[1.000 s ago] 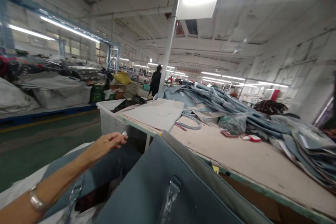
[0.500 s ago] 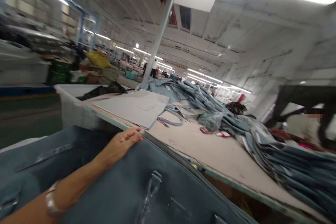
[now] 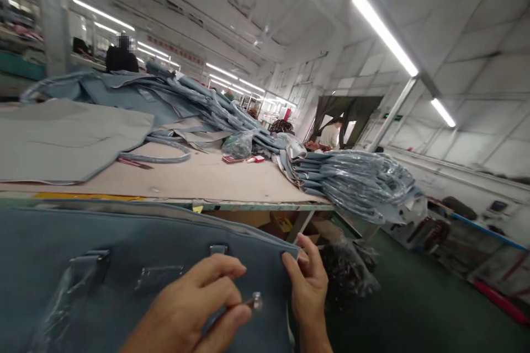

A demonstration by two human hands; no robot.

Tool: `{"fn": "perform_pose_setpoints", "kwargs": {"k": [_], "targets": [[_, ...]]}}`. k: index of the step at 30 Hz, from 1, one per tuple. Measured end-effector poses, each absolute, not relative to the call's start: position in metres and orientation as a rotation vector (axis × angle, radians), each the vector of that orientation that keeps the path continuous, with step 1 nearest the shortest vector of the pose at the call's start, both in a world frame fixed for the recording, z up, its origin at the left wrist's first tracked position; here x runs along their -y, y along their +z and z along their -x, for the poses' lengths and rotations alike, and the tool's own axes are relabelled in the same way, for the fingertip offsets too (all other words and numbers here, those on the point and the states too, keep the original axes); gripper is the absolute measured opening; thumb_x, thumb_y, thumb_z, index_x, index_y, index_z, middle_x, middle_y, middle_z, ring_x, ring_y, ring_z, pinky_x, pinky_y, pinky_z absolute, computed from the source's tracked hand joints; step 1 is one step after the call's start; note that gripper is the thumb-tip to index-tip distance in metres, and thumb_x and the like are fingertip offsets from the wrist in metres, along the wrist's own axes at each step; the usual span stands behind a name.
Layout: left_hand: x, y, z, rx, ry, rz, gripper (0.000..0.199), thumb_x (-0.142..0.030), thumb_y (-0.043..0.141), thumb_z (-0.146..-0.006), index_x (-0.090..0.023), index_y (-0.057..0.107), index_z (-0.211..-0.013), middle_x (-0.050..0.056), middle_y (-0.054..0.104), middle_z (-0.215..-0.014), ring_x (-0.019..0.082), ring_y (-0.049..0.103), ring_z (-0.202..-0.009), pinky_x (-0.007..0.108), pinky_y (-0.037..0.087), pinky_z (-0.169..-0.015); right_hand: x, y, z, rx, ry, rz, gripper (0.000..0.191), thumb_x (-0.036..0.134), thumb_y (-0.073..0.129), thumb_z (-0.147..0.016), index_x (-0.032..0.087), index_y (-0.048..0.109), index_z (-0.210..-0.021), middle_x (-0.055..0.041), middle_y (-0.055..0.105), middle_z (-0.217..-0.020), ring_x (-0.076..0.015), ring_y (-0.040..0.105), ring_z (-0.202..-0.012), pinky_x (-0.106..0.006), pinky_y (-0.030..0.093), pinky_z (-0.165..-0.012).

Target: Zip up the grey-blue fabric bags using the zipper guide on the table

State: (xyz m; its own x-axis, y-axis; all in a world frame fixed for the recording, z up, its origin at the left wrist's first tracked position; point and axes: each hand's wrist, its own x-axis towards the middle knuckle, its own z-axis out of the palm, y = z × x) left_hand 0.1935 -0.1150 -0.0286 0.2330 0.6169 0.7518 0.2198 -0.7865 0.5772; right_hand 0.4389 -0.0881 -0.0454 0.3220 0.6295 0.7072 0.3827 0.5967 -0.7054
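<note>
A large blue-grey bag (image 3: 256, 265) hangs in front of me, its long top edge running beside the table edge. Straps with metal buckles (image 3: 97, 256) are on its face, some wrapped in clear plastic. My right hand (image 3: 308, 287) pinches the bag's upper right corner between thumb and fingers. In front of the bag, my left hand (image 3: 199, 303) holds a small shiny metal piece (image 3: 257, 301) between thumb and fingers; its exact kind is unclear.
On the table (image 3: 199, 182) lie a grey panel (image 3: 70, 138), a pile of blue-grey pieces (image 3: 136, 94) and a clear plastic bag (image 3: 240, 146). Plastic-wrapped blue pieces (image 3: 368, 182) overhang the right end. A dark plastic bag (image 3: 351, 267) stands on the floor. A person (image 3: 330, 135) is farther back.
My view has swung to the right. My left hand has come away from the table edge to in front of the bag. My right hand has come into view, gripping the bag's corner.
</note>
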Motion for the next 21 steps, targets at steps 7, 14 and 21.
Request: {"fn": "perform_pose_setpoints", "kwargs": {"k": [7,14,21], "targets": [[0.113,-0.017,-0.247,-0.678,1.361,-1.911,0.027,-0.037,0.057,-0.097,-0.023,0.067,-0.076,0.001,0.065,-0.102,0.015,0.063,-0.099,0.022,0.046,-0.089,0.120,-0.027,-0.426,1.574,0.109,0.884,0.021,0.021,0.066,-0.090,0.028,0.082,-0.101,-0.0036,0.080,-0.097,-0.0206,0.075,-0.092,-0.027,0.059,-0.088],[0.117,-0.018,-0.250,-0.678,1.398,-1.847,0.029,-0.039,0.060,-0.096,-0.020,0.066,-0.075,0.000,0.059,-0.086,0.015,0.059,-0.085,0.025,0.044,-0.081,0.131,-0.022,-0.429,1.652,0.234,0.830,0.032,0.029,0.075,-0.083,0.026,0.079,-0.115,-0.0066,0.077,-0.113,-0.0269,0.070,-0.112,-0.033,0.058,-0.097],[0.115,-0.016,-0.243,-0.561,1.432,-1.891,0.029,-0.036,0.059,-0.097,-0.019,0.068,-0.076,0.002,0.059,-0.084,0.016,0.057,-0.086,0.025,0.045,-0.080,0.130,-0.003,-0.420,1.735,0.296,0.702,0.024,0.031,0.078,-0.086,0.030,0.080,-0.110,-0.0044,0.079,-0.100,-0.0209,0.074,-0.088,-0.026,0.060,-0.079]]}}
